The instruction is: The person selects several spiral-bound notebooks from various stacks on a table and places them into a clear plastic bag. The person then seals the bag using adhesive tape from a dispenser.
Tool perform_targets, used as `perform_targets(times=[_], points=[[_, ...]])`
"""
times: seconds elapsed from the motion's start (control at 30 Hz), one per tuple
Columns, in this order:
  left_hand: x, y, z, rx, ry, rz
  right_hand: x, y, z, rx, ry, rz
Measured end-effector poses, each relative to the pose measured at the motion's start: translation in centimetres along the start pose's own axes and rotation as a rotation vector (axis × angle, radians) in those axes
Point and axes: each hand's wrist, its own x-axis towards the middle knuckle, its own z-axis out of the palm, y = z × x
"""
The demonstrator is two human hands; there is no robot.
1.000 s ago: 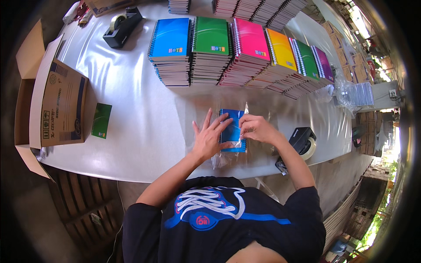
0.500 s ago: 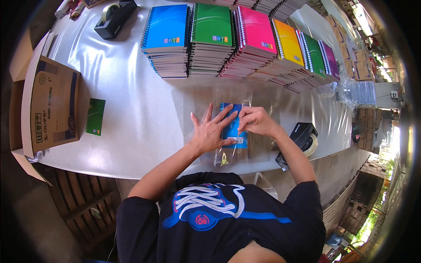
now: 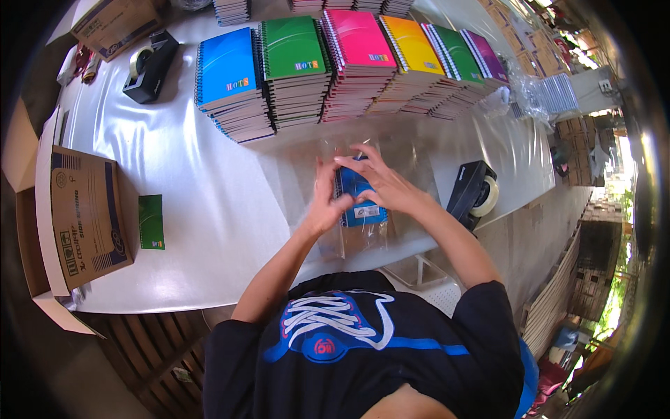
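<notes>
A small blue spiral notebook [image 3: 356, 183] with a white label lies on the table in front of me, with clear plastic film [image 3: 377, 241] around and beneath it. My left hand [image 3: 325, 199] is at its spiral edge, fingers stretched upward and thumb over the cover near the label. Reaching across the notebook from the right, my right hand [image 3: 385, 185] has its fingers spread toward the top edge and its thumb on the lower cover. Both hands look open, with fingers apart. They partly hide the cover, and whether the fingertips pinch any film is unclear.
Tall stacks of spiral notebooks, including a blue stack [image 3: 234, 77] and a pink stack [image 3: 359, 49], line the far side. A black tape dispenser [image 3: 471, 192] stands right; another tape dispenser [image 3: 152, 68] stands far left. Left are an open cardboard box [image 3: 91, 216] and a green notebook [image 3: 151, 222].
My left hand has lifted from lying spread on the cover to the spiral edge. My right hand has gone from a pinch at the right edge to reaching over the top. The view has shifted.
</notes>
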Motion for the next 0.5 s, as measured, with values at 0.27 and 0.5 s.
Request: perform_targets(times=[0.27, 0.5], points=[[2.5, 4.7, 0.3, 0.814, 0.087, -0.245, -0.9, -1.4, -0.3, 0.087, 0.027, 0.085], [1.9, 6.2, -1.5, 0.719, -0.11, -0.38, -15.3, -0.2, -2.1, 0.033, 1.298, 0.77]])
